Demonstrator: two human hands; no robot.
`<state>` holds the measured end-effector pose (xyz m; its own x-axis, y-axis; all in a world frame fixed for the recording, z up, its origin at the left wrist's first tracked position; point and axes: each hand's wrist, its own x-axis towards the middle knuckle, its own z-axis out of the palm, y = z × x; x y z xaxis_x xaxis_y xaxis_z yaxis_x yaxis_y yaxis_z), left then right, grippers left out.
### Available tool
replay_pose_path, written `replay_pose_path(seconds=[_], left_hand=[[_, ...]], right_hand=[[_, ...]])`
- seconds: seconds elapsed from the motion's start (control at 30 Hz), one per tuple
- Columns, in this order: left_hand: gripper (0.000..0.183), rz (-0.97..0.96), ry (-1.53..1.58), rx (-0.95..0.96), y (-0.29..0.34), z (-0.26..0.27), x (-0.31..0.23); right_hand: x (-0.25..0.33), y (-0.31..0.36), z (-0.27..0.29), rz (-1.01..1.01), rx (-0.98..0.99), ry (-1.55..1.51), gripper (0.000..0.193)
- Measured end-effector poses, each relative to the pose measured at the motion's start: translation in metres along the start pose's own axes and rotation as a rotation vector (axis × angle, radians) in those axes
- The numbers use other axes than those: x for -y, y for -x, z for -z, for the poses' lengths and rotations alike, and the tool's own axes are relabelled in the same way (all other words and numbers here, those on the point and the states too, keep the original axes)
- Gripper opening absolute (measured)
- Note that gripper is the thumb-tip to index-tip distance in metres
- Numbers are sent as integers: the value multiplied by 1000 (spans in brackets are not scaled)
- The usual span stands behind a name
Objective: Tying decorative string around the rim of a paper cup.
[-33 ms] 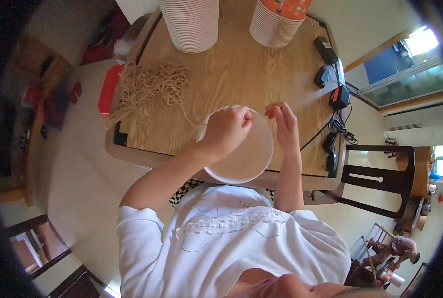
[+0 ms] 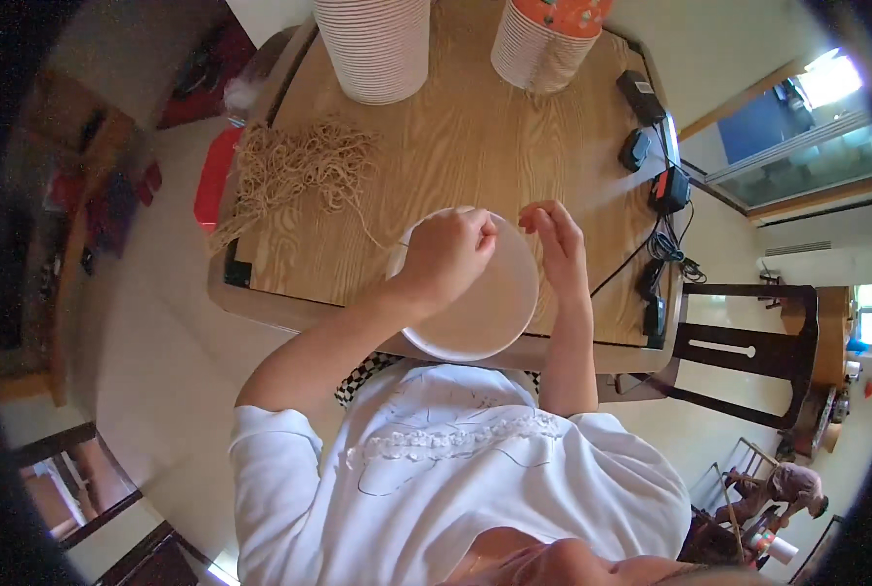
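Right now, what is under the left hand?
A round white tub shows below the left hand; tan string runs to its left edge. Anything directly beneath the hand is covered.

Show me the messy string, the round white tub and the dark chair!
Messy string (image 2: 304, 164), head view: middle of the tangle.
Round white tub (image 2: 477, 311), head view: its bare face.
Dark chair (image 2: 741, 365), head view: its backrest's middle slat.

Black power adapters and cables are lying along the counter, right of centre. A dark chair is standing farther right, and another person is showing at lower right. A red object is showing past the counter's edge at upper left, and a window is glowing at upper right.
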<state>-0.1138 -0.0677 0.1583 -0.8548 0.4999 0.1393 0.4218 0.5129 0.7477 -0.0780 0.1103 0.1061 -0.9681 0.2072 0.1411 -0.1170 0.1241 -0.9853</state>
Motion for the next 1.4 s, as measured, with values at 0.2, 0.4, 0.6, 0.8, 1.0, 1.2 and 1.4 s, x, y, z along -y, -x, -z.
replay_pose_path(seconds=[0.2, 0.4, 0.6, 0.8, 1.0, 1.2, 1.4], left_hand=[[6, -55, -79, -21, 0, -7, 6], [5, -52, -69, -39, -3, -9, 8], [5, -61, -86, -35, -5, -7, 3], [6, -34, -109, -34, -6, -9, 3], [7, -72, -144, -64, 0, -6, -4], [6, -218, -388, -40, -10, 10, 0], [16, -133, -137, 181, -4, 22, 18]], right_hand=[[-4, 6, -2, -154, 75, -15, 15], [-1, 3, -3, -103, 104, 60, 13], [3, -1, -5, -157, 163, -120, 14], [-8, -7, 2, -114, 269, -35, 12], [3, -9, -2, -156, 265, 122, 8], [8, -7, -2, -214, 235, 48, 10], [36, -17, -3, 6, 481, 487, 8]])
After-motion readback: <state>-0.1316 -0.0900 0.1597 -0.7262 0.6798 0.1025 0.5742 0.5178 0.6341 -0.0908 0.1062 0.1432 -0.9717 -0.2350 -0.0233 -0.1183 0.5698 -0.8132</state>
